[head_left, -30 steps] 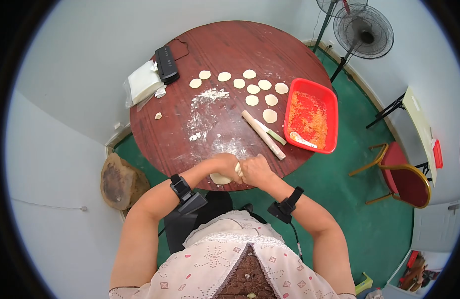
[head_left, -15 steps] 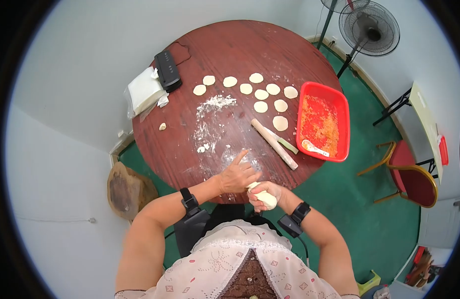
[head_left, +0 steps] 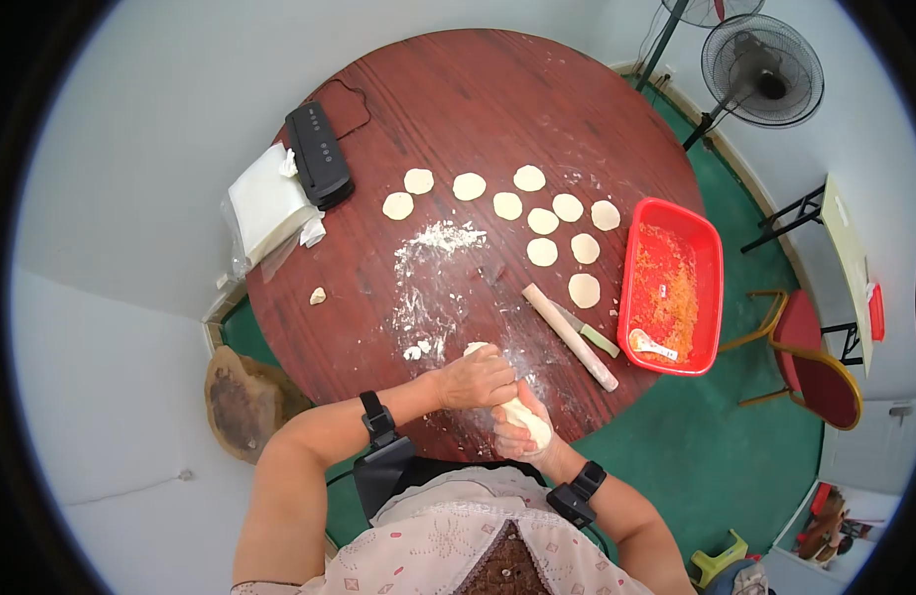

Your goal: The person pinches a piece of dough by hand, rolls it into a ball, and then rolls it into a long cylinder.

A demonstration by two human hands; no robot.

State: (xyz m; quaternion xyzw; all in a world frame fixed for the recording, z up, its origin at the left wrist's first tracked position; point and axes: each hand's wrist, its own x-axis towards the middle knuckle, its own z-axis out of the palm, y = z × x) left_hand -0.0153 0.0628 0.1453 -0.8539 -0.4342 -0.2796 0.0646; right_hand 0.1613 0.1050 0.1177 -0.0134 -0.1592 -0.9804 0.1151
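Gripping a lump of dough (head_left: 526,420) low in the centre of the frame, the right hand (head_left: 517,428) is clenched around it at the near edge of the round table (head_left: 458,89); the left hand (head_left: 475,379) lies just above, fingers curled down over the upper end of the same lump, touching it and the right hand; a small pale piece shows at its fingertips, though whether it is pinched off I cannot tell; loose flour (head_left: 428,263) streaks the wood above the hands; a rolling pin (head_left: 571,337) lies slanted to the right, with a knife (head_left: 597,338) beside it; flat dough rounds (head_left: 542,220) spread across the middle of the frame; a red tray (head_left: 714,288) of filling sits at the right, a white spoon (head_left: 652,346) in it; a black device (head_left: 319,154) and a white packet (head_left: 269,203) rest at the upper left.
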